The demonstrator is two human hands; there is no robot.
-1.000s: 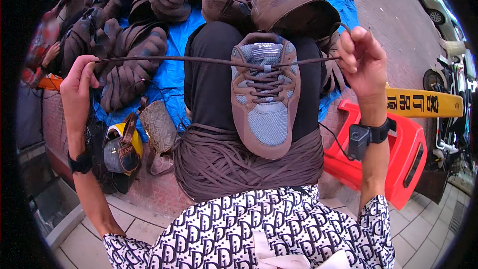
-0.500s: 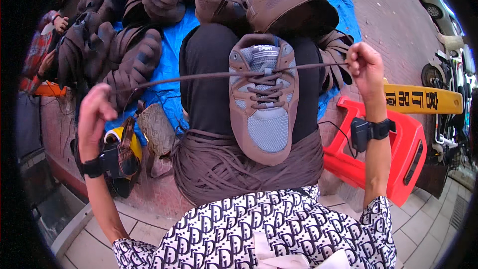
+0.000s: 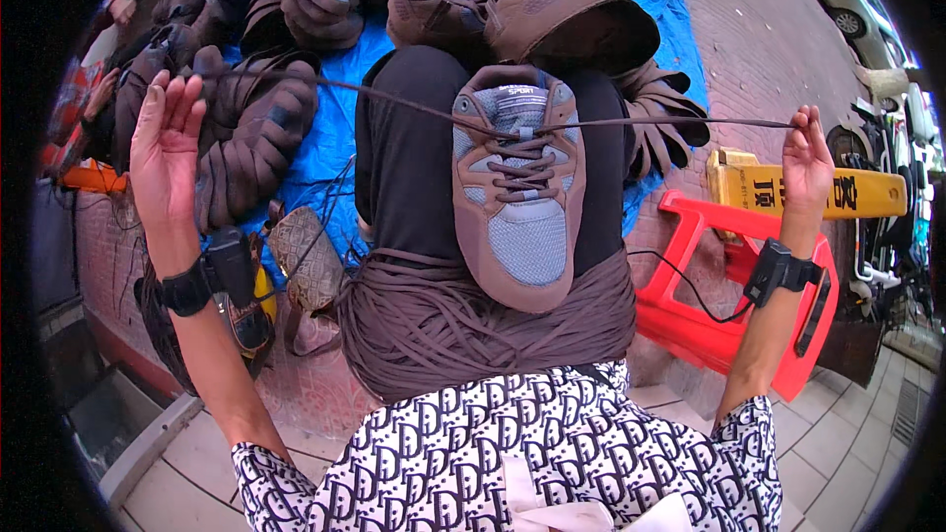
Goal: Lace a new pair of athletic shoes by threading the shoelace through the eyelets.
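A brown shoe upper (image 3: 527,246) with grey-blue mesh lies across my thighs, toe toward me, its brown shoelace (image 3: 680,122) threaded through the lower eyelets. Both loose ends of that lace stretch out sideways, nearly straight. At the far right, my right hand (image 3: 808,167) is closed in a pinch on one end. My left hand (image 3: 168,163) is raised at the left, palm showing and fingers upward; the other end runs to its fingertips, where it blurs. A thick bundle of brown laces (image 3: 473,335) covers my lap below the toe.
Beyond my knees, more brown uppers (image 3: 572,25) and stacked uppers (image 3: 261,133) lie on a blue tarp (image 3: 340,123). On the right are a red plastic stool (image 3: 690,325) and a yellow board (image 3: 838,192). A patterned bag (image 3: 305,246) lies left. Another person's sleeve (image 3: 84,103) shows far left.
My hands have moved farther apart, the right one outward and the left one up and outward. The lace ends now reach farther out to both sides.
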